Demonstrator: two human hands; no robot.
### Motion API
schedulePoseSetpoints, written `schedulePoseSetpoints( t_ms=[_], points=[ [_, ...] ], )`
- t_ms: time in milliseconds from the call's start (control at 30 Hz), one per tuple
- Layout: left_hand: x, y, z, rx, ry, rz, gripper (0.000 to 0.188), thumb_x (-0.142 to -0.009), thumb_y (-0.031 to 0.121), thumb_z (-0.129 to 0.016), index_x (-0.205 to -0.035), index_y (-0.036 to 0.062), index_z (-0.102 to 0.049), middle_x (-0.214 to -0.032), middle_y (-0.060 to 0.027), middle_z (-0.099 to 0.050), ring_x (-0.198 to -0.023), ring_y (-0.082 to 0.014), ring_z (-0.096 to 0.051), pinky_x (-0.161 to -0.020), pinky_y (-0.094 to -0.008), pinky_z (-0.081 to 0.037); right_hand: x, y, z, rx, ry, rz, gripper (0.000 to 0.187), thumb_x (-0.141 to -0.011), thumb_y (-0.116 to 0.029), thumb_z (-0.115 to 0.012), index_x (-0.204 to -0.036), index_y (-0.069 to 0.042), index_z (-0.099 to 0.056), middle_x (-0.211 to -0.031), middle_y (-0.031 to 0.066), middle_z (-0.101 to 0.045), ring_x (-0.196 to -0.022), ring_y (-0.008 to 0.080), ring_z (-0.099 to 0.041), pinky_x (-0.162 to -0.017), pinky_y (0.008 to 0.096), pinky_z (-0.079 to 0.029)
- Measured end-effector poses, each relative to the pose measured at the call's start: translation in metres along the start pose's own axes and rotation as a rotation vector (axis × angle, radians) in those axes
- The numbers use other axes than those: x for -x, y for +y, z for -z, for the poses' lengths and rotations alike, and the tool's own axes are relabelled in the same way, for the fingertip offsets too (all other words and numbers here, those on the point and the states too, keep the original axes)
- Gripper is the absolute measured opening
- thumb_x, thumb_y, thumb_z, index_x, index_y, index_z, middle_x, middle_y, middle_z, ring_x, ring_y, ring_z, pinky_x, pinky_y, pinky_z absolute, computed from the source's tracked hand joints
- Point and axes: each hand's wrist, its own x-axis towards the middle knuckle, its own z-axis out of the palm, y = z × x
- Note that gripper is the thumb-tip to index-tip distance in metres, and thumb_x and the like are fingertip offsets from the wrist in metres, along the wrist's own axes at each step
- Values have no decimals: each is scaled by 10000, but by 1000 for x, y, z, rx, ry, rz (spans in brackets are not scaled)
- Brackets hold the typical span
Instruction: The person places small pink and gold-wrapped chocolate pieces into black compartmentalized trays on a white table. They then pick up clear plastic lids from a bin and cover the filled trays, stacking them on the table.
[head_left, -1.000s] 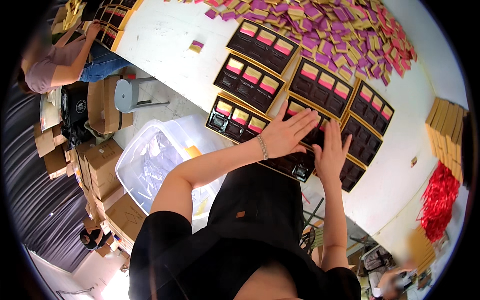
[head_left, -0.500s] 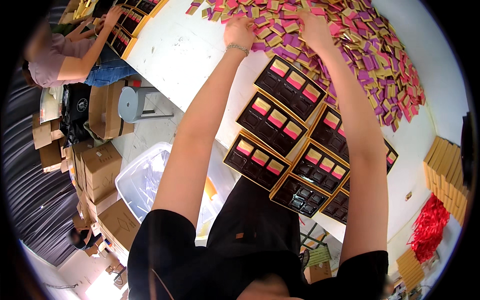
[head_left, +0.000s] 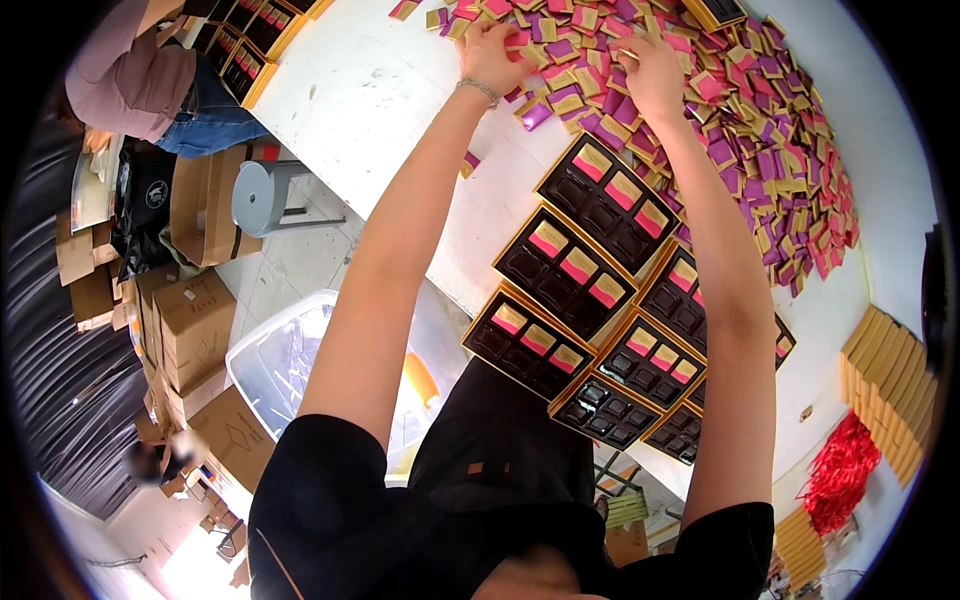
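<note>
My left hand (head_left: pixel 490 60) is at the near left edge of a wide heap of small flat wrapped pieces (head_left: pixel 735 150), gold with pink or purple. Its fingers are curled around a pink wrapped piece (head_left: pixel 517 41). Farther right, my right hand (head_left: pixel 654 76) is over the heap, fingers bent in, with a gold-wrapped piece (head_left: pixel 627 56) at the fingertips. Below the hands lie several gold-edged boxes with black compartment trays (head_left: pixel 565 270). Most show a row of pink-and-gold pieces along one side; a front tray (head_left: pixel 605 411) has bare compartments. My right forearm hides part of the boxes.
Another person (head_left: pixel 150 80) is by more filled boxes (head_left: pixel 245 50) at the far left. A grey stool (head_left: pixel 262 197), a clear plastic bin (head_left: pixel 285 355) and cartons (head_left: pixel 195 325) stand left of the white table (head_left: pixel 370 110). At right are stacked gold box parts (head_left: pixel 882 375) and red shred (head_left: pixel 840 470).
The view has shifted, so boxes and heap sit lower and farther right. Both hands have moved slightly among the pieces. The other person's arms have mostly left the picture.
</note>
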Motion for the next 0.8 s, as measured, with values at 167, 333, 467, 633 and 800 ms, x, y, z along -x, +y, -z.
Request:
schedulePoseSetpoints(
  t_ms=[167, 333, 467, 633, 800],
  points=[
    [-2, -2, 4, 4, -22, -133, 359, -747, 293, -739, -1048, 113, -665, -1048, -107, -645, -961, -243, -569, -805, -357, -483, 24, 15, 33, -801, 115, -407, 170, -881, -57, -652, -1047, -36, -678, -981, 14, -689, -834, 115, -623, -743, 279, -501],
    [107, 116, 107, 480, -196, 227, 171, -891, 95, -641, -1033, 3, -619, -823, -99, -705, -746, -154, -671, -634, -266, -534, 138, -39, 166, -931, -27, -433, 253, -874, -27, -649, -1126, -10, -660, -1021, 18, -678, -897, 104, -606, -818, 233, -479],
    [271, 110, 109, 584, -473, 258, 200, -821, 208, -747, -937, 49, -711, -844, -61, -715, -672, -116, -661, -606, -244, -524, 264, -127, 219, -742, -237, -727, 263, -879, -17, -627, -1138, -44, -661, -1050, 45, -672, -913, 132, -653, -793, 259, -511],
    [386, 141, 84, 559, -472, -22, 209, -754, 19, -761, -952, 39, -697, -890, -68, -684, -743, -166, -677, -631, -251, -557, 366, -163, 256, -422, -239, -756, 215, -844, 29, -631, -1038, -39, -692, -937, 88, -637, -817, 207, -644, -717, 273, -500],
    [427, 176, 51, 508, -373, -105, 206, -752, 11, -748, -944, 43, -680, -869, -80, -655, -714, -235, -659, -612, -297, -540, 400, -172, 268, -379, -215, -723, 182, -832, 9, -649, -1001, -35, -700, -931, 93, -638, -805, 239, -640, -718, 298, -499]
  ],
)
